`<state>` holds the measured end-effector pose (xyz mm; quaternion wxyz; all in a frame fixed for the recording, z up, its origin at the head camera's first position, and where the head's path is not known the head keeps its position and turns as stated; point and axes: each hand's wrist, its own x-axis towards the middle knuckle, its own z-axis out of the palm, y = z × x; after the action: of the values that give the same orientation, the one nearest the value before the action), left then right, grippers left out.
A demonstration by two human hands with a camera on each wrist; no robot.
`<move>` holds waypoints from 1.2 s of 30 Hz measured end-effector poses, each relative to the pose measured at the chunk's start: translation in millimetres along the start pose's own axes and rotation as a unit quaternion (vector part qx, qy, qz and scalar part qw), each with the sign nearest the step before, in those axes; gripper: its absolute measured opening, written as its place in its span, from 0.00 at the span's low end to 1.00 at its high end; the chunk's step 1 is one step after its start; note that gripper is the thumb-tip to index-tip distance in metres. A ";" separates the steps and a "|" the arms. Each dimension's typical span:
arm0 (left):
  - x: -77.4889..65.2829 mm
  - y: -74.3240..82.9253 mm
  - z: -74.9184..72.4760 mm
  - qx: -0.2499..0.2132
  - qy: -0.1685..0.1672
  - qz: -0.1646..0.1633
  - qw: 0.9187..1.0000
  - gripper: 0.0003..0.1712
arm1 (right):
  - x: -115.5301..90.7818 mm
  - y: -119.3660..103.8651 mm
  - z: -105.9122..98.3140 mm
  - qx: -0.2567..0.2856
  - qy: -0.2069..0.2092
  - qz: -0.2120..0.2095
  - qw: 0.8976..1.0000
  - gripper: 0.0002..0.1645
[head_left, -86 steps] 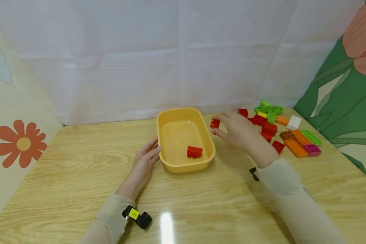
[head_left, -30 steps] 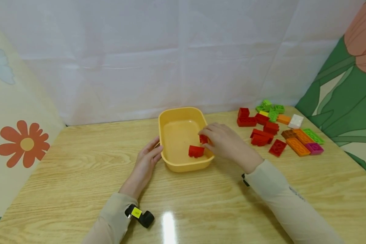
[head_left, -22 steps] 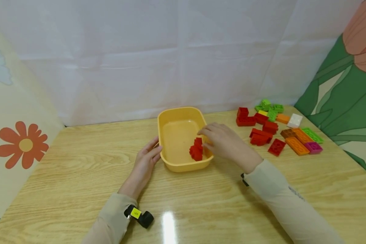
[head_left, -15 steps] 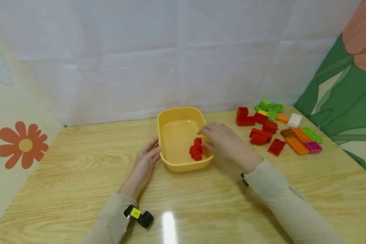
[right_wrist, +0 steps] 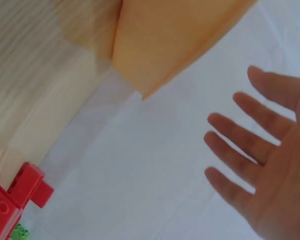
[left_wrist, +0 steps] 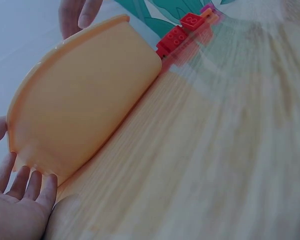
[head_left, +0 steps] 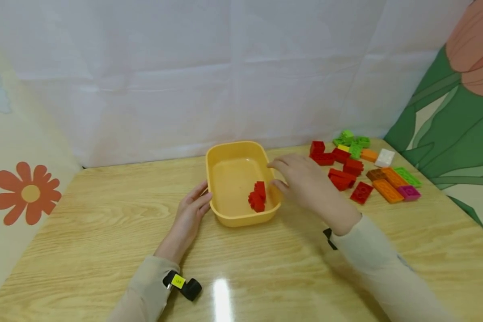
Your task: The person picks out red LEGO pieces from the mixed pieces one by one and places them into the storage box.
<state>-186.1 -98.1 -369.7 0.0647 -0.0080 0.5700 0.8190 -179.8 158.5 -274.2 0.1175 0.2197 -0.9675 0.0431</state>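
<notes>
In the head view, a yellow-orange plastic bin (head_left: 225, 218) stands on the table, with red toy building bricks (head_left: 257, 197) lying in its near right corner. My left hand (head_left: 188, 213) is at the bin's left side. The left wrist view shows its fairly straight fingers (left_wrist: 34, 186) touching the outer wall, with the thumb up at the rim. My right hand (head_left: 303, 185) hovers just right of the bin's rim. Its fingers are spread and hold nothing, as the right wrist view shows (right_wrist: 279, 165). More red bricks (head_left: 352, 167) lie beyond it on the right.
Farther right lie green bricks (head_left: 356, 150), a yellow brick (head_left: 343, 148), a white brick (head_left: 385, 158), orange bricks (head_left: 387, 191), a brown brick (head_left: 375, 175) and a magenta brick (head_left: 409, 193). White cloth (head_left: 153, 89) hangs behind the wooden table (head_left: 116, 201).
My right hand brought a red brick from the right into the bin, let go of it beside the other, and has now drawn back right over the rim. The left hand has stayed in place.
</notes>
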 end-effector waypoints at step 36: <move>-1.1 1.9 0.4 0.000 0.000 -0.004 1.000 0.32 | -84.7 100.9 12.8 -0.105 0.034 -0.011 0.994 0.23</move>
<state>-185.2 -98.4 -367.6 0.0681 -0.0100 0.5700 0.8187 -152.2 282.7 -310.7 0.1735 0.2153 -0.9596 -0.0527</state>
